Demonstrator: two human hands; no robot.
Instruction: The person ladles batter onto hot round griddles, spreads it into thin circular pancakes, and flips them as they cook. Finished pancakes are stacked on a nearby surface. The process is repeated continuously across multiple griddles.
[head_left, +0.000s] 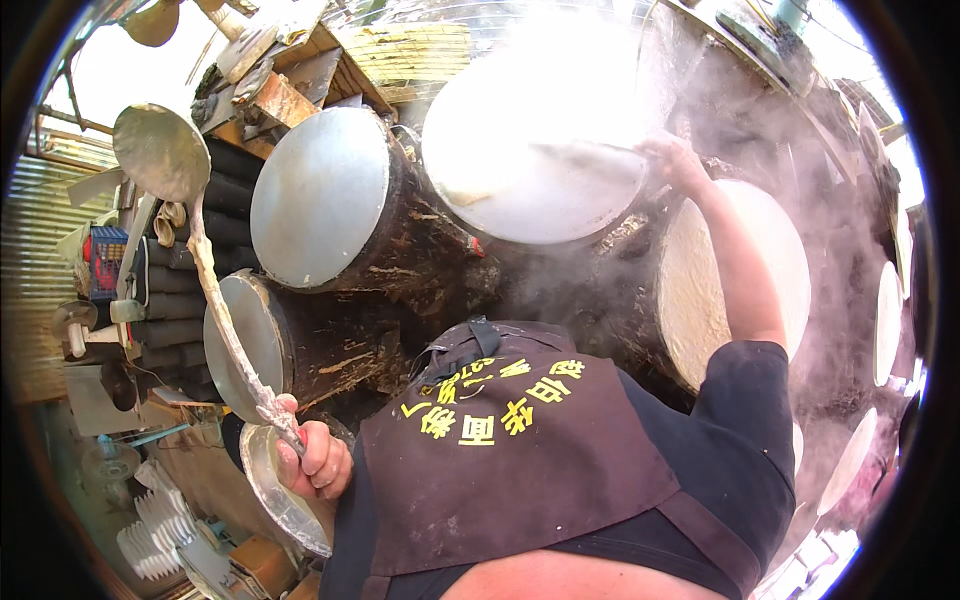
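Note:
My left hand (pixel 318 462) is wrapped round the long, batter-crusted handle of a ladle (pixel 165 150), its round bowl raised at the upper left. Just below that hand is a round metal pan (pixel 275 500) with pale residue. My right arm stretches to the far rim of a steaming round griddle (pixel 560 215). There my right hand (pixel 675 160) is closed, with a thin edge running leftward from its fingers; glare and steam hide what it holds. Under my right forearm lies another round griddle (pixel 695 295) covered with a cream-coloured layer.
Two grey round plates (pixel 320 195) on dark, crusted drums stand to the left. Dark stacked rolls (pixel 190 270) sit behind them. Wood scraps (pixel 285 95) are piled at the back. White plates (pixel 155 530) stand lower left. Pale discs (pixel 887 325) line the right side.

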